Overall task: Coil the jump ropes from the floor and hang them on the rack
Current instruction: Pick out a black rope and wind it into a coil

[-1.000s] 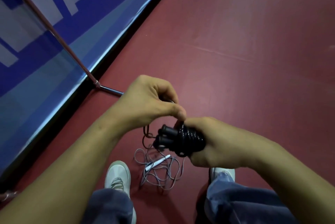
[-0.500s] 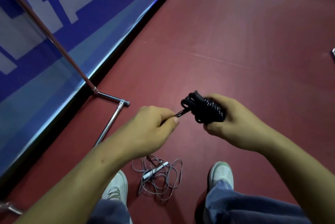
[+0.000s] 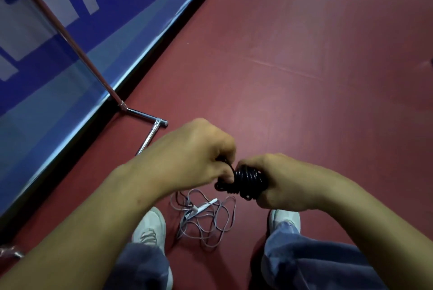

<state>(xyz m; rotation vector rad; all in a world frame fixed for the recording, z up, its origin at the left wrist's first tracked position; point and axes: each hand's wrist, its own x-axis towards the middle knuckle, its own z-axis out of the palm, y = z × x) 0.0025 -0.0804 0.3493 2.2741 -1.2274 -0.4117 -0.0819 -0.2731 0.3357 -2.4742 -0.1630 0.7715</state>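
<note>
Head view, red floor (image 3: 304, 55), grey rope (image 3: 203, 207), blue banner (image 3: 140, 8)

Most of the black rope (image 3: 248, 178) is buried in the right hand (image 3: 281, 181). Only a few glossy turns show, and its handles can't be made out. The left hand (image 3: 194, 156) is blurred, its fingertips tucked out of sight where they pinch a strand. The rack's pole (image 3: 70, 38) runs off the top left corner, and its floor bar (image 3: 150, 137) slips behind the left forearm. In the grey rope (image 3: 206, 219) on the floor, the white pieces are too small to tell whether they are one handle or two. Trouser legs (image 3: 140, 266) cover the heels of both shoes (image 3: 150, 226). The banner (image 3: 131, 15) has white lettering cut by the edge, so it can't be read.
</note>
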